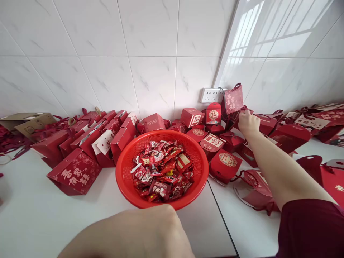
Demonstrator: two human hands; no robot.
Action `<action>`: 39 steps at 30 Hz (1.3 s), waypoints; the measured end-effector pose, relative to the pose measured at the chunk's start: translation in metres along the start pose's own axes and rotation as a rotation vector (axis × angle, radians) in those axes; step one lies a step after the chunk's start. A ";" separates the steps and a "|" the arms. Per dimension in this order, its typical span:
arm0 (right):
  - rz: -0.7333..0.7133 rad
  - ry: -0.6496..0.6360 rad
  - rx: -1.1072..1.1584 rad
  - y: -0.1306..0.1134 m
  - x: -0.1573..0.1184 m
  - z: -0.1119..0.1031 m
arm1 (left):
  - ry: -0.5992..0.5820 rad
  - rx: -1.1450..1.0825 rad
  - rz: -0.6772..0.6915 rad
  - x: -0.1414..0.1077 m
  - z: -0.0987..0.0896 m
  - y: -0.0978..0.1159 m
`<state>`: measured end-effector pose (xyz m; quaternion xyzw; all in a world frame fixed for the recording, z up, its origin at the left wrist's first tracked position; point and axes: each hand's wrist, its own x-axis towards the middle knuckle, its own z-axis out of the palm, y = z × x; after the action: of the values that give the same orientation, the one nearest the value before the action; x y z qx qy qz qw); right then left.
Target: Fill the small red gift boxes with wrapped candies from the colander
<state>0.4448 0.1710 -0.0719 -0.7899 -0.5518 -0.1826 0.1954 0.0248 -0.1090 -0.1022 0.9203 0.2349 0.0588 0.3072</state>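
Observation:
My right hand [248, 122] reaches far to the right, closed at the top of a red gift box [233, 121] among other boxes; the fingertips are hidden behind the hand. Just left of it leans a pinkish-red gift box [233, 99] with white lettering and a ribbon handle. My left hand [150, 229] is bent at the wrist low in the foreground, its fingers out of sight. In front of it sits a red plastic basket [123, 179] with wrapped candies [162, 168] inside.
Upright red gift boxes [123, 138] line the left, one tilted box [76, 172] ahead of them. Heart-seal boxes [225, 165] crowd the right. A power strip [212, 95] is against the tiled wall [150, 82]. A seam runs across the white tabletop [199, 229].

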 end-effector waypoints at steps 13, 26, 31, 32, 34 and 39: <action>-0.211 0.531 0.146 -0.106 -0.064 -0.148 | -0.060 -0.174 0.410 -0.006 -0.113 0.009; -0.441 0.374 0.588 -0.198 -0.198 -0.169 | 0.668 0.487 -0.175 -0.006 -0.136 -0.010; -0.587 -0.046 0.745 -0.199 -0.194 -0.152 | 0.399 0.394 -0.201 -0.003 -0.141 -0.031; -0.609 -0.102 0.778 -0.196 -0.191 -0.151 | 0.357 0.351 -0.190 -0.003 -0.144 -0.036; -0.653 -0.179 0.806 -0.187 -0.184 -0.150 | 0.307 0.279 -0.179 -0.003 -0.150 -0.043; -0.807 -0.332 0.803 -0.174 -0.175 -0.152 | 0.348 0.293 -0.231 -0.009 -0.160 -0.048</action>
<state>0.2132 0.0080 -0.0111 -0.4000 -0.8576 0.1066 0.3052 -0.0430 0.0064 -0.0021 0.8982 0.3937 0.1461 0.1302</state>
